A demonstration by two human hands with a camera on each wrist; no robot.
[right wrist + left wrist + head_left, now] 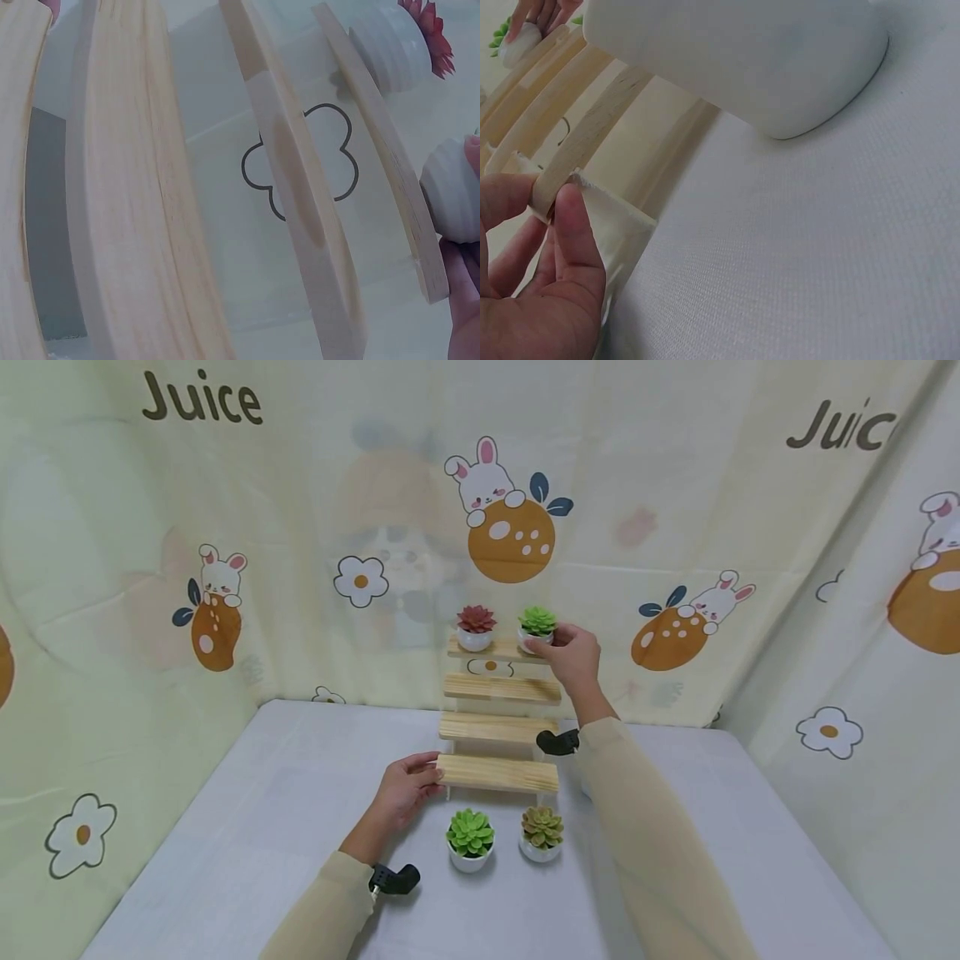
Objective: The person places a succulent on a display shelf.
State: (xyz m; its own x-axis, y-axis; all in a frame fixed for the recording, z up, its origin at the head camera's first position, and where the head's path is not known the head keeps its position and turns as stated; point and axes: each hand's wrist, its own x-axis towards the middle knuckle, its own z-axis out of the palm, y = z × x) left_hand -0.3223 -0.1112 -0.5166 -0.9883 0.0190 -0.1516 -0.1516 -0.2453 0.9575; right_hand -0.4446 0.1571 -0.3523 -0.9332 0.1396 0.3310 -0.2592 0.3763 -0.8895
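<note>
A small stepped wooden shelf (498, 772) with several light planks stands on the table. My left hand (407, 789) pinches the left end of its lowest plank (592, 124) between thumb and fingers. At the top plank's right end, my right hand (573, 653) grips a bright green succulent (537, 621) in a white ribbed pot (452, 191); the pot's base is right at the plank. To its left on the same plank sits a red succulent (476, 620) in a white pot (390, 49).
Before the shelf stand a green potted succulent (470, 839) and a brownish-green one (541, 833). A pale object (587, 789) is mostly hidden behind the right sleeve. A curtain (300, 635) printed with rabbits and fruit hangs behind the white table (300, 777).
</note>
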